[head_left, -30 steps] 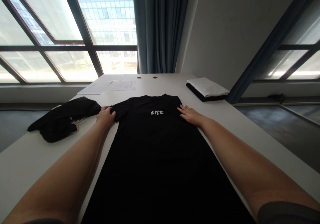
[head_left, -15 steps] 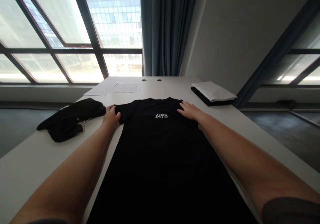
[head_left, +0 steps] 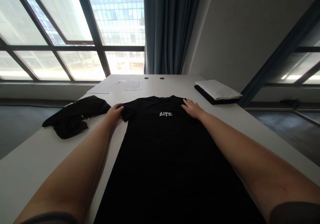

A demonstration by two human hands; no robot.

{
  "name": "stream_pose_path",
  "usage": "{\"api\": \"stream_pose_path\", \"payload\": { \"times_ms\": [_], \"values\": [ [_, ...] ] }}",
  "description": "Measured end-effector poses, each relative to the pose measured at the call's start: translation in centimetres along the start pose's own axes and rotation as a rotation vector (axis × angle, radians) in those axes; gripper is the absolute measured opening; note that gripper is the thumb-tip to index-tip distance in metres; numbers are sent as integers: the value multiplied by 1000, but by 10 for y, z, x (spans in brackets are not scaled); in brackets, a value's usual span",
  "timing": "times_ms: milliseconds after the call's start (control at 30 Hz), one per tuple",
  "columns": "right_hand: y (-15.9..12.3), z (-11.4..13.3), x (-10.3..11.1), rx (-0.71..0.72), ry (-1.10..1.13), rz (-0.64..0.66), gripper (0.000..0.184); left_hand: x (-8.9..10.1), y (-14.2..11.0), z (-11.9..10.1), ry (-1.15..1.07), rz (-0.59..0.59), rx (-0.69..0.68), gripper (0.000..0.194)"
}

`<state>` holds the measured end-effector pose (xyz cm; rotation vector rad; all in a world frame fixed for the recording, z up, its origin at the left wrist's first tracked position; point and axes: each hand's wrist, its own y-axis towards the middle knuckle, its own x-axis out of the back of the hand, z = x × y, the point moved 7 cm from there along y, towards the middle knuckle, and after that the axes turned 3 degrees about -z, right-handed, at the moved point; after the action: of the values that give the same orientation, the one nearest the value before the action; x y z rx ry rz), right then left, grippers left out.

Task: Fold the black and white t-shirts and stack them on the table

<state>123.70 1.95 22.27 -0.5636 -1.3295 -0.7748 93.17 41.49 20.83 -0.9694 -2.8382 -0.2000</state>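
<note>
A black T-shirt (head_left: 165,150) lies spread flat on the white table, collar at the far end, with small white lettering on its chest. At the edge of the left-hand sleeve, my left hand (head_left: 115,112) has its thumb and fingers closed on the cloth. My right hand (head_left: 193,109) rests flat on the opposite shoulder, fingers stretched out. That sleeve is mostly hidden by my hand and forearm. Just left of my left hand lies a crumpled black garment (head_left: 72,119).
On the white table (head_left: 30,157), paper sheets (head_left: 105,83) lie at the far left. A folded white cloth or packet (head_left: 217,89) sits on a folded black one (head_left: 207,97) at the right. Windows and a blue curtain (head_left: 167,30) stand beyond the table.
The whole view has shifted slightly, moving the scene a little right. My left thumb and fingers have drawn together at the sleeve edge. The right hand stays on the shoulder.
</note>
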Motion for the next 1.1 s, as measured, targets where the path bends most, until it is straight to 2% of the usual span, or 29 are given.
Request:
{"api": "stream_pose_path", "payload": {
  "times_ms": [167,267,367,500,667,767,900,1033,1100],
  "values": [
    [-69,-22,0,126,68,-83,73,-4,-8,-17,493,-31,-220,47],
    [-99,-22,-8,188,81,-120,66,-6,-11,-23,607,-52,-272,53],
    [-103,-12,-9,225,75,-141,62,-11,-12,-27,611,-28,-307,59],
    [-90,-2,-3,240,71,-162,59,-13,-15,-32,581,-11,-315,67],
    [-85,-6,-5,259,105,-156,61,-26,-24,-59,664,38,-432,72],
    [-86,-6,-7,289,115,-153,60,-47,-31,-82,801,82,-504,72],
    [-86,-4,-8,314,109,-142,59,-89,-52,-97,971,238,-571,72],
    [-84,-5,-9,320,92,-134,58,-131,-84,-86,1007,425,-681,77],
    [-84,-4,-10,323,83,-124,58,-142,-90,-70,1045,457,-657,78]
  ]
}}
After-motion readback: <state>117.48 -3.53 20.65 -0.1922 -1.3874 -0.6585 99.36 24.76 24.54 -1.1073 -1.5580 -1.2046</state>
